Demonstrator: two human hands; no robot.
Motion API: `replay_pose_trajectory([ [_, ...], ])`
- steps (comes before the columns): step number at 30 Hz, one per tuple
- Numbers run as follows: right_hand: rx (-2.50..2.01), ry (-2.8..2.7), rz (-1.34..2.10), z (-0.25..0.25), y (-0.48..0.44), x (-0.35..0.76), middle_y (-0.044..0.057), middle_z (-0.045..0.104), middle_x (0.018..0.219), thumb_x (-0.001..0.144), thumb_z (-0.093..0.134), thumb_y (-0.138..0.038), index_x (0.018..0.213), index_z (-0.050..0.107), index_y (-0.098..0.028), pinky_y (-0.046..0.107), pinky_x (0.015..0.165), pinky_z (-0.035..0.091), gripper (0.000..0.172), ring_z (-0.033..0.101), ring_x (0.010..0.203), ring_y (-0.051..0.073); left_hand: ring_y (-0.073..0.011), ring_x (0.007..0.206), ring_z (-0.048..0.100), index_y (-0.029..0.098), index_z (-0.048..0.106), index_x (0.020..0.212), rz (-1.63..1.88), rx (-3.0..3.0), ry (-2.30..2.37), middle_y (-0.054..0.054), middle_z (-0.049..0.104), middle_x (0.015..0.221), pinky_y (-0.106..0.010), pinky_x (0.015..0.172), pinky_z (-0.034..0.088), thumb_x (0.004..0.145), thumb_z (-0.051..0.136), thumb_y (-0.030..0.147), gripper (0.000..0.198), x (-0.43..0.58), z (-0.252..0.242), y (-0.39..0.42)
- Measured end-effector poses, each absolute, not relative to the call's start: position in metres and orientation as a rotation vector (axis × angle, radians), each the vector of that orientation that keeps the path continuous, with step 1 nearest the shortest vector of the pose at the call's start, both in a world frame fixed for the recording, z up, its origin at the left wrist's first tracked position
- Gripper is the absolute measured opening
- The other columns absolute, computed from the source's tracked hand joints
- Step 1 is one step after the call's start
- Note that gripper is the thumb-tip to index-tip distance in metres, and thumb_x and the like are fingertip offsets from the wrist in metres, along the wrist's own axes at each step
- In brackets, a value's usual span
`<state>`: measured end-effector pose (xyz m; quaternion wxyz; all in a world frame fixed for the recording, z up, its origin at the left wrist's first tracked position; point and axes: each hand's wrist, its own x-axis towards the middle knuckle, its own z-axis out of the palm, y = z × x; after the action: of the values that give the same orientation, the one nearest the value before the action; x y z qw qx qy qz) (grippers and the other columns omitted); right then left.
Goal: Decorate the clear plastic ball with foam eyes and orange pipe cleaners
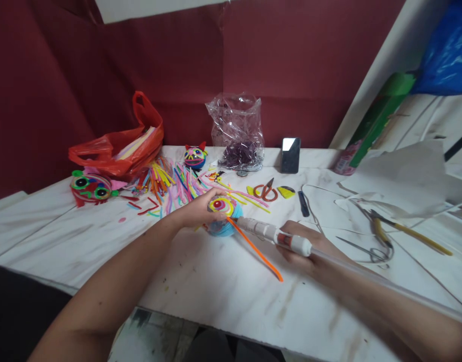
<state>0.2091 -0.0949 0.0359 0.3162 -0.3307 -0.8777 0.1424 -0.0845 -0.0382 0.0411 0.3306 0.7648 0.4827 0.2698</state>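
Observation:
My left hand is closed around a round ball wrapped in light blue, with a yellow, pink and grey spiral about a red centre. An orange pipe cleaner sticks out from the ball's side and slants down to the right. My right hand grips a white hot glue pen, fingers wrapped round its body. The pen's tip touches or nearly touches the ball where the orange strip begins. From the pen's back end a long translucent rod runs over my right forearm.
Behind lie pipe cleaners, a red plastic bag, two decorated faces, a clear bag and a phone. Orange-handled scissors, yellow-handled pliers, metal scissors and cords sit toward the right.

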Motion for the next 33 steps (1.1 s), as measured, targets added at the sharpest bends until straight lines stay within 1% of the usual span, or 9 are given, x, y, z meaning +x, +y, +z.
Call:
replay_pose_trajectory([
  [4,-0.982,-2.290,0.477,0.041,-0.096,0.211,0.002,0.057,0.070,0.087,0.048,-0.028,0.071,0.048,-0.022,0.027,0.055,0.045,0.016,0.056,0.061,0.015,-0.0253,0.116,0.055,0.021,0.049,0.125,0.722,1.967,1.287,-0.006,0.057,0.126,-0.033,0.093,0.047,0.066,0.071,0.041,0.066,-0.084,0.041,-0.039],
  [8,-1.041,-2.270,0.485,0.044,-0.099,0.212,0.001,0.057,0.069,0.086,0.048,-0.030,0.073,0.049,-0.022,0.025,0.051,0.042,0.015,0.055,0.060,0.014,-0.0242,0.110,0.058,0.022,0.052,0.122,0.773,1.956,1.323,-0.005,0.059,0.122,-0.031,0.087,0.050,0.065,0.072,0.041,0.063,-0.082,0.042,-0.041],
  [11,-1.063,-2.221,0.436,0.045,-0.103,0.211,0.001,0.058,0.072,0.087,0.047,-0.030,0.075,0.050,-0.023,0.025,0.052,0.043,0.014,0.056,0.063,0.015,-0.0196,0.088,0.063,0.023,0.049,0.122,0.786,1.851,1.384,-0.003,0.062,0.108,-0.028,0.071,0.052,0.068,0.069,0.043,0.061,-0.077,0.041,-0.044],
  [13,-1.048,-2.209,0.390,0.045,-0.105,0.210,0.002,0.058,0.074,0.088,0.046,-0.030,0.076,0.049,-0.023,0.025,0.055,0.044,0.014,0.058,0.065,0.015,-0.0150,0.070,0.061,0.024,0.048,0.123,0.785,1.749,1.434,-0.001,0.062,0.096,-0.024,0.057,0.049,0.070,0.067,0.044,0.060,-0.073,0.040,-0.045],
  [14,-1.029,-2.219,0.367,0.044,-0.106,0.209,0.002,0.058,0.074,0.088,0.045,-0.028,0.076,0.049,-0.023,0.026,0.057,0.045,0.013,0.059,0.065,0.016,-0.0133,0.065,0.059,0.024,0.048,0.122,0.797,1.719,1.450,0.000,0.061,0.093,-0.023,0.053,0.047,0.070,0.066,0.044,0.059,-0.072,0.040,-0.046],
  [21,-0.977,-2.357,0.117,0.036,-0.103,0.200,0.004,0.062,0.070,0.084,0.044,-0.014,0.075,0.055,-0.022,0.026,0.060,0.046,0.017,0.060,0.067,0.016,-0.0111,0.058,0.055,0.023,0.048,0.118,0.830,1.681,1.492,0.003,0.059,0.078,-0.020,0.049,0.044,0.071,0.065,0.042,0.054,-0.064,0.044,-0.052],
  [27,-1.003,-2.364,0.102,0.030,-0.098,0.202,0.004,0.062,0.070,0.084,0.043,-0.013,0.075,0.057,-0.021,0.026,0.060,0.048,0.018,0.060,0.067,0.016,-0.0109,0.058,0.054,0.024,0.049,0.114,0.837,1.653,1.547,0.004,0.056,0.076,-0.017,0.043,0.040,0.071,0.065,0.040,0.049,-0.059,0.045,-0.054],
  [31,-0.962,-2.352,0.110,0.029,-0.098,0.203,0.005,0.062,0.074,0.086,0.043,-0.014,0.082,0.058,-0.021,0.027,0.062,0.048,0.017,0.061,0.070,0.017,-0.0105,0.057,0.053,0.024,0.048,0.113,0.839,1.643,1.529,0.004,0.055,0.077,-0.018,0.043,0.041,0.071,0.065,0.040,0.047,-0.059,0.045,-0.054],
  [33,-1.004,-2.346,0.107,0.030,-0.098,0.202,0.004,0.062,0.072,0.084,0.046,-0.013,0.079,0.058,-0.021,0.028,0.063,0.048,0.015,0.061,0.070,0.018,-0.0102,0.056,0.053,0.024,0.048,0.112,0.843,1.639,1.523,0.004,0.055,0.078,-0.018,0.043,0.042,0.071,0.065,0.039,0.046,-0.058,0.044,-0.054],
])
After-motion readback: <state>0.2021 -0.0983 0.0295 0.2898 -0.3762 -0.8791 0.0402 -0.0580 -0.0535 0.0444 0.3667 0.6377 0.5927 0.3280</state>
